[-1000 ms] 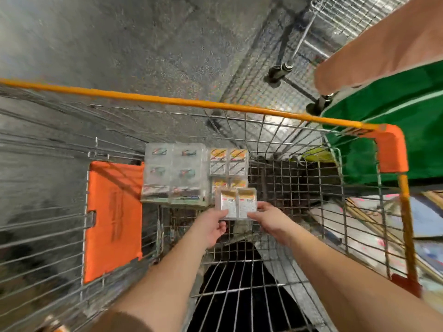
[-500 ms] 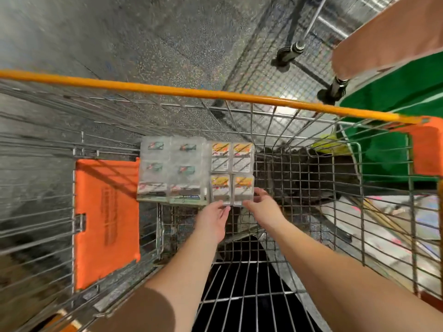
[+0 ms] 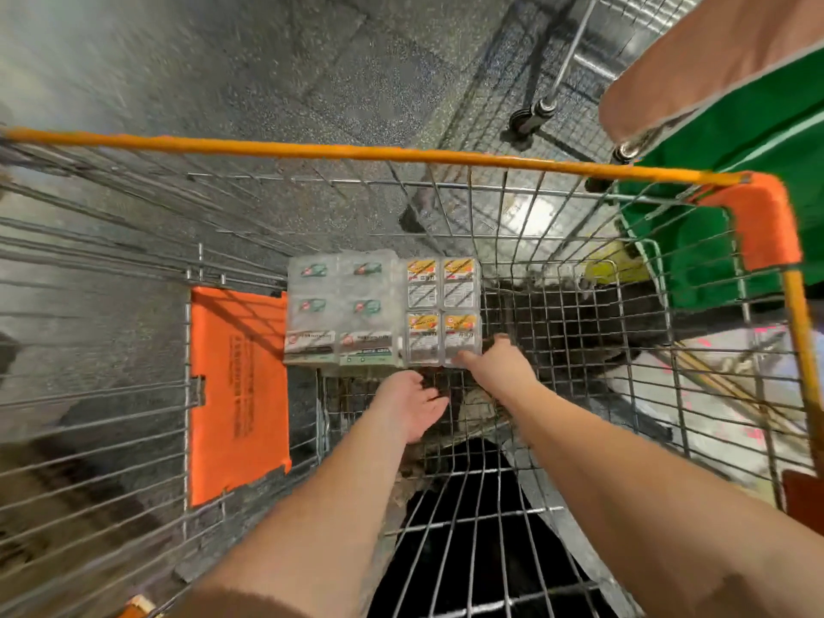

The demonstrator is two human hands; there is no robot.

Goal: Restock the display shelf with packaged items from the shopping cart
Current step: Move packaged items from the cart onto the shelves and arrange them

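Inside the wire shopping cart [image 3: 557,202], two groups of clear packs lie side by side on the folded seat section. The left group carries green labels [image 3: 339,314]; the right group carries yellow-orange labels [image 3: 441,312]. My right hand [image 3: 499,365] touches the near right corner of the nearest yellow-labelled pack, thumb along its near edge. My left hand [image 3: 412,408] hovers just below the packs with relaxed fingers, holding nothing. The display shelf is not in view.
The cart's orange handle bar [image 3: 356,153] crosses the top, and an orange seat flap [image 3: 236,394] hangs at the left. A green panel [image 3: 735,207] and another cart's wheels [image 3: 533,113] stand at the upper right. Printed flat material [image 3: 713,394] lies beyond the right wall.
Both hands carried a yellow-labelled twin pack forward and set it against the other packs. My left hand has since let go and pulled back; the right hand stays at the pack's corner.
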